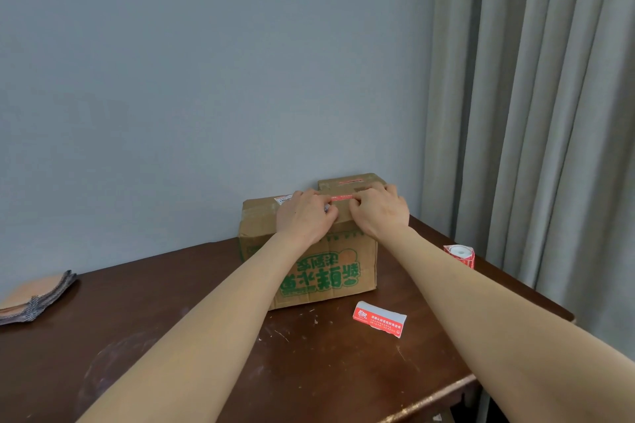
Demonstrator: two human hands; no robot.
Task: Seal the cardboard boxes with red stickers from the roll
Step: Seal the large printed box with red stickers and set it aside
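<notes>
Under the hands, the box (309,264) is matt, creased brown cardboard; the tabletop (240,371) is dark, scuffed, faintly glossy wood; right, a paper sticker roll (459,254).

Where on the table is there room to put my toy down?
The widest bare patch of the table lies between the fabric stack and the left arm. The near edge is bare too. It is crowded on the right: the cardboard box, the loose red sticker and the sticker roll sit there.
</notes>
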